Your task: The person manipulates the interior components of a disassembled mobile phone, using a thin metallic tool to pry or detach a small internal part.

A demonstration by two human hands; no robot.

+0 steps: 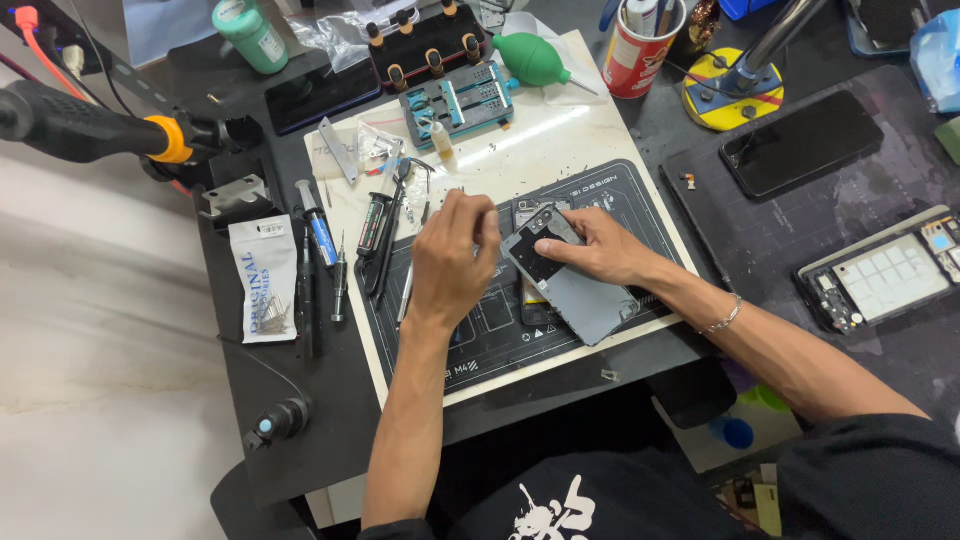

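Note:
An opened grey phone lies on the dark work mat, its grey back cover tilted over it. My right hand presses on the upper part of the phone, fingers at the camera corner. My left hand hovers just left of the phone with the fingers pinched together at its top edge; whether a small tool or part is between them is hidden.
Screwdrivers and tweezers lie left of the mat, beside a white packet. A blue clamp jig, green air blower and red cup stand behind. A black phone and a disassembled phone lie at right.

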